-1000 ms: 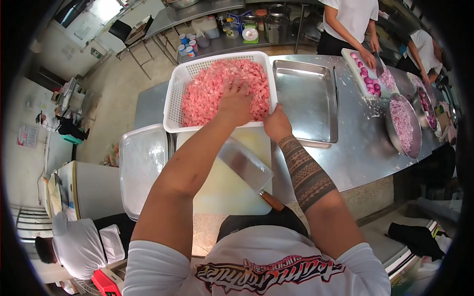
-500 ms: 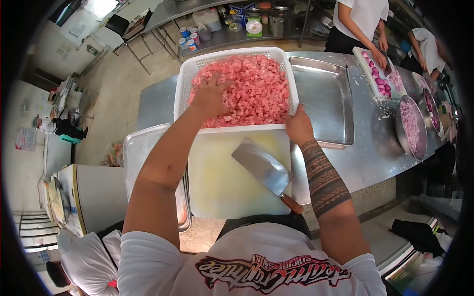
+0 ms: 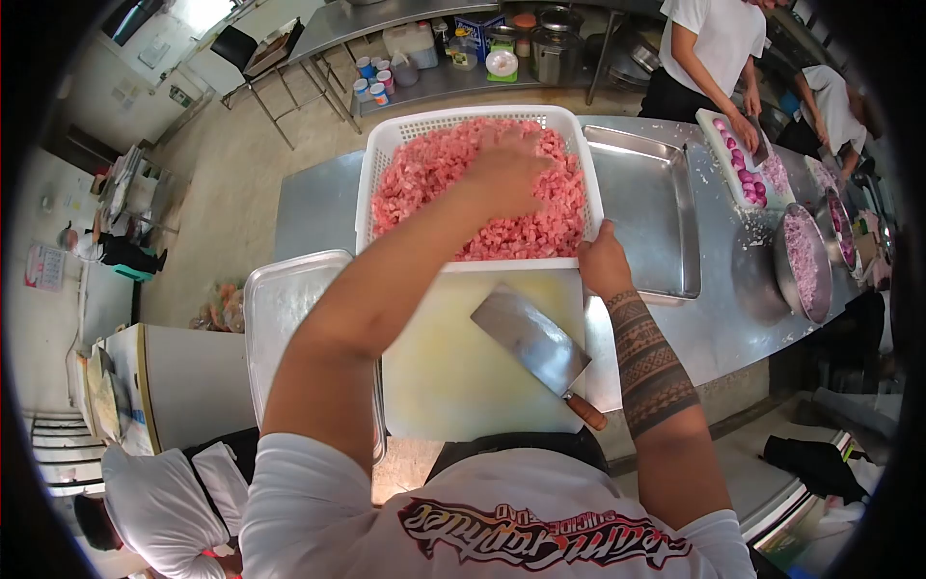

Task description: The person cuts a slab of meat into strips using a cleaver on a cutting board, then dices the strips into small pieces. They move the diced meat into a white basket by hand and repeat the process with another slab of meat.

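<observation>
A white perforated basket [image 3: 386,125] holds a wide layer of diced pink meat [image 3: 424,174]. Over the meat's upper right part is my left hand [image 3: 511,172], blurred, its fingers spread and touching the surface. My right hand [image 3: 605,261] grips the basket's near right corner, the fingers closed round the rim. Nearer to me, a cleaver [image 3: 531,340] with a wooden handle lies flat on the yellowish-white cutting board [image 3: 444,386].
An empty metal tray [image 3: 646,212] lies right of the basket; another tray [image 3: 289,299] is at the left. Further right, a person [image 3: 709,48] cuts purple onions on a white board [image 3: 719,154], near a bowl of chopped onion [image 3: 803,261].
My left hand has moved right across the meat, from its left side to the upper right. My right hand keeps its hold on the corner. The whole view has shifted slightly.
</observation>
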A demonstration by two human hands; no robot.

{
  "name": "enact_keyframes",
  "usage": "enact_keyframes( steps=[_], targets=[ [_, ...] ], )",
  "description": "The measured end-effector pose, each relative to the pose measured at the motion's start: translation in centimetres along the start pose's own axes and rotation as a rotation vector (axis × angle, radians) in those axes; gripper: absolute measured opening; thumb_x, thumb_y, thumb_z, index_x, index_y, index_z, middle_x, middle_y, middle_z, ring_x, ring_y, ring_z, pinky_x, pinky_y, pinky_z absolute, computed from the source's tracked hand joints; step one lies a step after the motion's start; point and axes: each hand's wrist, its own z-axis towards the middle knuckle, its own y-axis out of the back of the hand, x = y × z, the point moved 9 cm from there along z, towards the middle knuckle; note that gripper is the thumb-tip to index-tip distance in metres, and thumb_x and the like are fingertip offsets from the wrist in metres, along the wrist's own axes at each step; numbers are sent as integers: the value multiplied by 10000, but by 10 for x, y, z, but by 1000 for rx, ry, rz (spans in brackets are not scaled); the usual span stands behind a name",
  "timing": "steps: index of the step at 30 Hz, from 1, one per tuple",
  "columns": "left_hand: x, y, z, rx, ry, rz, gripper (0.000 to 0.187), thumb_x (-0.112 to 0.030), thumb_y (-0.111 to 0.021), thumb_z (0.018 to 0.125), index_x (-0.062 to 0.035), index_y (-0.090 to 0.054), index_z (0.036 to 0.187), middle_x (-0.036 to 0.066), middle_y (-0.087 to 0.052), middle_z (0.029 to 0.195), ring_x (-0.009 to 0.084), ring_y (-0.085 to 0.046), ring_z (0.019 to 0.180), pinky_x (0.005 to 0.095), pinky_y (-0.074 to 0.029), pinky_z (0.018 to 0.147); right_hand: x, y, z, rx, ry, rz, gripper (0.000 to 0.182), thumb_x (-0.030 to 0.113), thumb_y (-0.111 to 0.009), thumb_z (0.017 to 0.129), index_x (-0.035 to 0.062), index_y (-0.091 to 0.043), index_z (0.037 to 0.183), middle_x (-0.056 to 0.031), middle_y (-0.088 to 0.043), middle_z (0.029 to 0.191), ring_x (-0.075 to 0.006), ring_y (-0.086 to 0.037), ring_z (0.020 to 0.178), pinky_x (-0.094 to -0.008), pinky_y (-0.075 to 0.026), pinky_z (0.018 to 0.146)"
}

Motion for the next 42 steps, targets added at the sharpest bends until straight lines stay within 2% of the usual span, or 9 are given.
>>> enact_keyframes(
  steps=[1,4,13,19,22,25,31,36,42],
  targets=[
    [-15,-5,11,-20,-56,19,705,-480,-851,798,-256,-666,1440,132,-476,1631,379,-390,1526,665,-225,1258,-3,-2,0,-1,4,-5,532,254,-597,971,-77,-428,1352,-399,-695,1090,-556,-686,1048,-602,-545,926],
    [4,-33,31,278,63,18,744,-462,-863,768,-284,-647,1457,100,-459,1648,371,-371,1543,693,-221,1251,-4,-3,1,-4,19,-15,536,248,-599,965,-75,-420,1353,-395,-696,1074,-559,-686,1028,-610,-542,913],
    [113,-27,-9,304,106,33,913,-452,-917,684,-304,-576,1518,86,-432,1675,360,-315,1582,721,-180,1264,-6,-5,1,8,28,-17,553,222,-583,958,-89,-390,1372,-394,-696,1027,-556,-689,986,-618,-541,889],
    [192,-43,-45,309,4,-216,940,-464,-915,729,-291,-533,1570,169,-379,1695,390,-308,1583,539,-254,1302,-8,-8,3,17,33,-7,543,205,-578,954,-97,-383,1361,-393,-697,1010,-561,-689,971,-620,-543,880],
    [229,-43,-59,271,88,-263,909,-465,-897,772,-272,-527,1579,229,-374,1681,412,-339,1564,465,-296,1290,-9,-11,4,13,43,-13,540,192,-578,952,-98,-380,1362,-399,-694,1003,-562,-690,963,-619,-546,876],
    [251,-36,-80,310,217,-335,869,-456,-888,796,-254,-542,1568,269,-378,1666,416,-362,1551,489,-324,1272,-8,-8,4,6,51,-24,551,184,-577,953,-107,-370,1373,-405,-691,1002,-561,-691,959,-615,-550,870],
    [169,-11,-145,300,227,-327,920,-425,-904,780,-255,-502,1589,304,-387,1631,490,-399,1499,512,-372,1241,-9,-9,4,3,60,-18,607,176,-577,954,-133,-335,1417,-404,-692,1014,-553,-695,967,-609,-551,869],
    [115,-20,-182,212,453,-307,1034,-326,-952,732,-261,-434,1624,319,-377,1611,519,-406,1476,534,-395,1225,-7,-9,3,2,68,-10,615,174,-580,954,-138,-337,1425,-394,-697,1021,-547,-695,981,-601,-549,873],
    [45,-24,-139,30,469,-395,1029,-240,-926,774,-220,-386,1650,359,-268,1650,536,-355,1504,543,-390,1227,-7,-10,3,27,45,1,589,210,-576,960,-123,-365,1397,-399,-699,1028,-549,-696,994,-596,-553,879]
  ],
)
